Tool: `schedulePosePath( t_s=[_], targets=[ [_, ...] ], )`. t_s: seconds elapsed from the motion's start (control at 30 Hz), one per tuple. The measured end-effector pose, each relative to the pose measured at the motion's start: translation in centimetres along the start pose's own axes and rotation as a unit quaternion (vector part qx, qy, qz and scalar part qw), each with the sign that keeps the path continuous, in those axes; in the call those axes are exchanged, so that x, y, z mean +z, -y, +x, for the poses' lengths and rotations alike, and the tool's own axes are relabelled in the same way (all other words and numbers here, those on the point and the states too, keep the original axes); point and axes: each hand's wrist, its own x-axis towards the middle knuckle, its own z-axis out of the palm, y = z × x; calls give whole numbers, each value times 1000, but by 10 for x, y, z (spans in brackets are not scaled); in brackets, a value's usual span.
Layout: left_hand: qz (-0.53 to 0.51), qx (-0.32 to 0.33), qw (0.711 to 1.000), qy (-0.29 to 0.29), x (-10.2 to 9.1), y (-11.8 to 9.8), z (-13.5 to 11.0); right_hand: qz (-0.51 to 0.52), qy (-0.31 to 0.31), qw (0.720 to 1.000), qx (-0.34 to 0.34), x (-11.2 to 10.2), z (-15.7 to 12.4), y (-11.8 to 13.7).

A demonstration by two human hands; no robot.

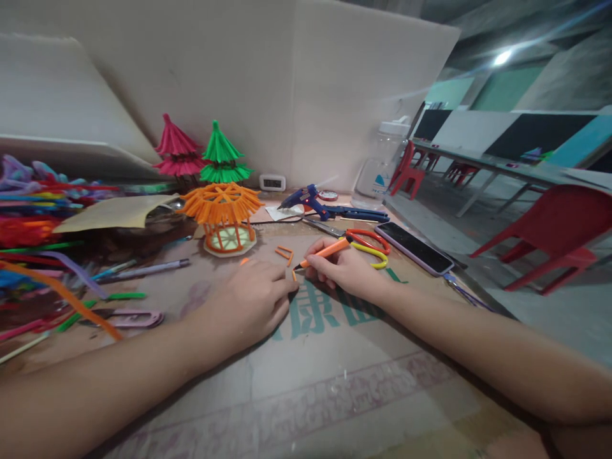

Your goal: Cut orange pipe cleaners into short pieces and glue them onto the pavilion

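Right hand (342, 271) grips an orange tool (325, 250) — left hand (248, 303) lies flat, fingertips at an orange piece (293, 275), bare cardboard (335, 376) nearer.

The single head-worn camera looks forward and down from close behind the left hand (248, 305) and right hand (345, 271), facing the cardboard wall (335, 95) beyond them.

Dim, soft indoor light, brightest from a ceiling lamp (502, 57) at upper right, flaring in streaks. Faint shadows on the tabletop (335, 376). Wide-angle bending and blur toward the edges — sharpest mid-frame.
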Motion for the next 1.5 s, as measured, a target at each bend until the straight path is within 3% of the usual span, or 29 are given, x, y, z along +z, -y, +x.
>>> schedulePosePath(
  t_s=[0.43, 1.5],
  targets=[
    [4, -1, 1000, -3, -2, 0, 0, 19, 25, 999, 15, -2, 2, -3],
    [3, -2, 1000, 2, -2, 0, 0, 32, 12, 999, 5, -1, 2, -2]
  ],
)
